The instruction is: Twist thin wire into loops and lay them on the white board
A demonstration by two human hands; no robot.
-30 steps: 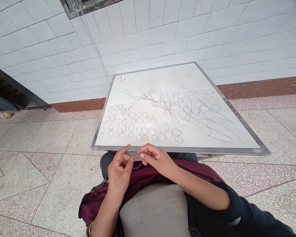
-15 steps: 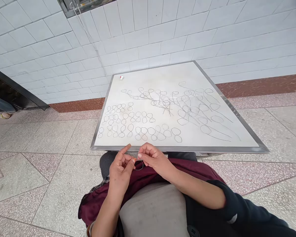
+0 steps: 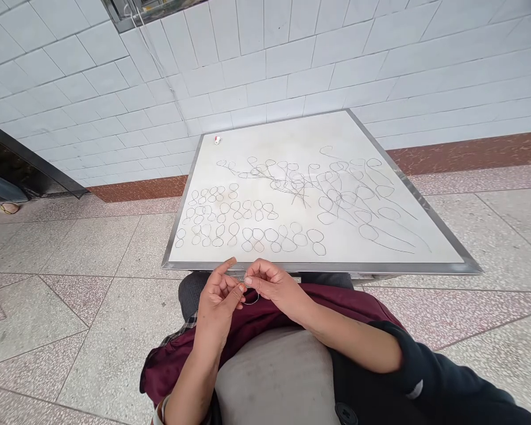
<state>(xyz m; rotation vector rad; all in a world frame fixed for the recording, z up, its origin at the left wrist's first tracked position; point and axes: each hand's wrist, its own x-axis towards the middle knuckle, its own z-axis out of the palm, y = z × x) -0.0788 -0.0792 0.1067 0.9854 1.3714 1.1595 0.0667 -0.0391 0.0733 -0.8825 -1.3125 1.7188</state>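
Between my two hands, just in front of the table's near edge, is a thin wire loop (image 3: 251,303). My left hand (image 3: 219,298) pinches it between thumb and a finger, with the index finger stretched upward. From the right, the thumb and fingertips of my right hand (image 3: 274,286) close on the same wire, touching the left fingertips. Part of the wire is hidden by the fingers. On the white table (image 3: 274,133) lie figure-eight wires (image 3: 316,242) in rows at the left and front. Longer wires with a single loop (image 3: 369,232) lie tangled at the middle and right.
A small white and red object (image 3: 218,140) sits at the table's far left corner. The table's grey metal rim (image 3: 380,268) runs close before my hands. Behind stands a white tiled wall (image 3: 287,77). My lap, under dark red cloth (image 3: 336,304), is below the table edge.
My right hand has shifted slightly left and down, closer to the left fingertips. The wire loop has turned a little. The wires on the table have not moved.
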